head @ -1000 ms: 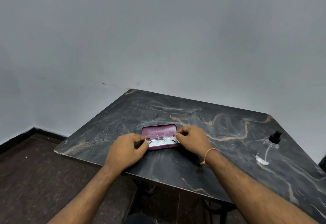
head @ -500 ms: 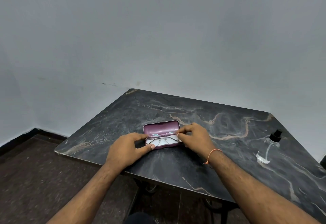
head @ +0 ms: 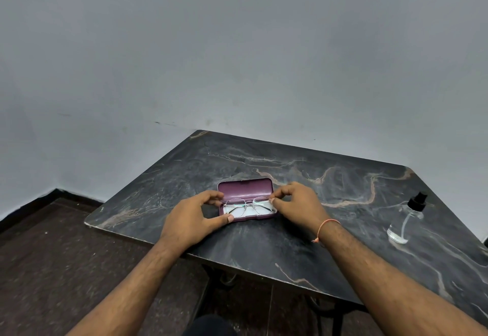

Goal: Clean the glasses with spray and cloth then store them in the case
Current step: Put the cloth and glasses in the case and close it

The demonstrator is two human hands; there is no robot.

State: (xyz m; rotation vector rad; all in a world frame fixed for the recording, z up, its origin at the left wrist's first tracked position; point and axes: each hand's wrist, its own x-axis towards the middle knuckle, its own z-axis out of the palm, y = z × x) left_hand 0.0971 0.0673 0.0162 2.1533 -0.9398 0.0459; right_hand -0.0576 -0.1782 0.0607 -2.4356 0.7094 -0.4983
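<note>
Between both hands, the glasses (head: 248, 205) lie in the case (head: 245, 190), right hand (head: 298, 203) pinching their end.

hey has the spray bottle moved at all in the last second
No. The spray bottle stands upright at the same spot by the table's right edge, on the same pale veins; its slight drift in frame matches the camera's.

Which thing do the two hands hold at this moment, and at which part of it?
The glasses, over the open case: the right hand pinches their right end. The left hand is at their left end; its grip is unclear.
</note>
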